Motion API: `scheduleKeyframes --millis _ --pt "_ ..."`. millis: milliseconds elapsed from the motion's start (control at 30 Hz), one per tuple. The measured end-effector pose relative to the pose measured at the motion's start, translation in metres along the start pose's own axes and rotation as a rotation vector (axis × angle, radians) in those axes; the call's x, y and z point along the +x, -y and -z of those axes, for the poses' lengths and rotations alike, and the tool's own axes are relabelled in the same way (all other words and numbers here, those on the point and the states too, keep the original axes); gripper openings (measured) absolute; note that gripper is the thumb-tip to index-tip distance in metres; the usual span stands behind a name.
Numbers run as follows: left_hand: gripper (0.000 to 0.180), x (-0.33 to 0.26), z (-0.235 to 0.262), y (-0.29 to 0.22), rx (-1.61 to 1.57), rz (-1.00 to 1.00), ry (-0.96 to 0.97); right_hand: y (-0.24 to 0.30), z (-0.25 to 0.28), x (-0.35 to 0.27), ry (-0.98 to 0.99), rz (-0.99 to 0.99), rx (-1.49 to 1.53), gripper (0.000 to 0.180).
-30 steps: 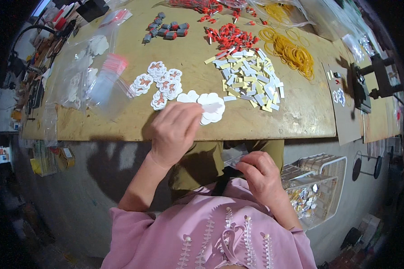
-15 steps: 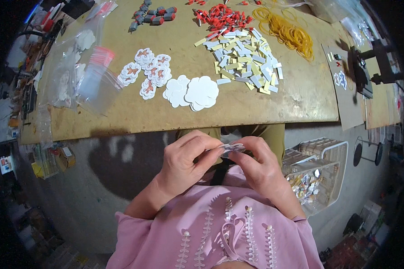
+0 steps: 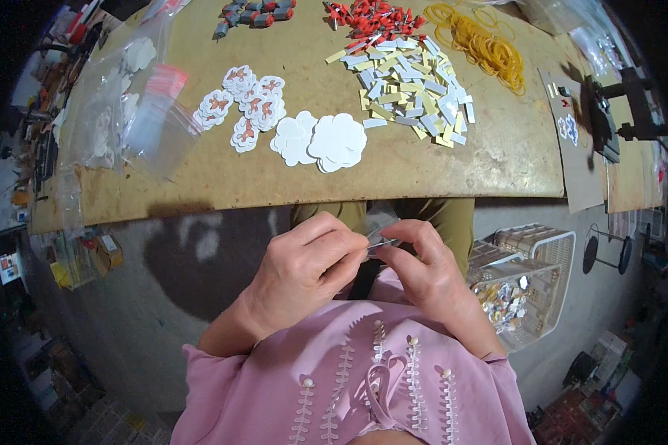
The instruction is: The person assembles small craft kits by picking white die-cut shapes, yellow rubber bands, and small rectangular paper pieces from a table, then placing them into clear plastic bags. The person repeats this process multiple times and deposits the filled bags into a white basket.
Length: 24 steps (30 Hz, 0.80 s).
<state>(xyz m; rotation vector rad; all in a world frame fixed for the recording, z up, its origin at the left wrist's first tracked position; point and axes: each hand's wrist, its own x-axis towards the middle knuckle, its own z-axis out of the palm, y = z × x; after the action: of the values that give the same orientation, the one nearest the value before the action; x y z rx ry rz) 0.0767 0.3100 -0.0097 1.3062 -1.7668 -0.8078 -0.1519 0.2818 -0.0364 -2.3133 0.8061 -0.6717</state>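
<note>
Over my lap, just in front of the table edge, both hands pinch one thin, flat paper cutout [image 3: 381,244]. It is turned nearly edge-on, so its printed face hardly shows. My left hand [image 3: 304,263] grips one end between thumb and fingers; my right hand [image 3: 425,273] pinches the opposite end. On the table beyond lie stacks of white cutouts printed with a brown figure [image 3: 262,104]. Beside them sit larger plain white scalloped cards [image 3: 338,141]. Something clear, like plastic film [image 3: 382,217], shows behind my fingers.
Yellow and grey strips [image 3: 408,93] are heaped on the table [image 3: 274,189], near red metal-tipped pieces [image 3: 371,21], grey-and-red blocks [image 3: 252,15] and yellow rubber bands [image 3: 490,55]. Clear bags [image 3: 156,122] lie left. A black stand [image 3: 605,119] is right. A white basket [image 3: 557,289] stands below.
The cutout has tilted from showing some of its printed face to nearly edge-on. My fingers have shifted slightly on it; the table appears slightly higher in view.
</note>
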Motion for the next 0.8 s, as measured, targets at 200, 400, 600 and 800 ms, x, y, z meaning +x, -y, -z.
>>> scheduleKeyframes --millis 200,400,600,800 --pt "0.013 -0.004 0.001 0.003 0.119 -0.017 0.174 0.006 -0.011 -0.002 0.033 -0.015 0.078 0.027" --pt "0.017 -0.002 -0.009 0.01 0.082 -0.048 0.145 0.002 -0.01 -0.004 0.003 0.017 0.017 0.026" --pt "0.02 -0.009 -0.014 0.018 -0.003 -0.161 -0.059 0.002 -0.012 -0.002 -0.019 -0.009 0.093 0.024" --pt "0.022 -0.005 -0.012 0.017 0.086 -0.175 0.075 -0.001 -0.018 -0.007 0.038 0.011 0.134 0.023"
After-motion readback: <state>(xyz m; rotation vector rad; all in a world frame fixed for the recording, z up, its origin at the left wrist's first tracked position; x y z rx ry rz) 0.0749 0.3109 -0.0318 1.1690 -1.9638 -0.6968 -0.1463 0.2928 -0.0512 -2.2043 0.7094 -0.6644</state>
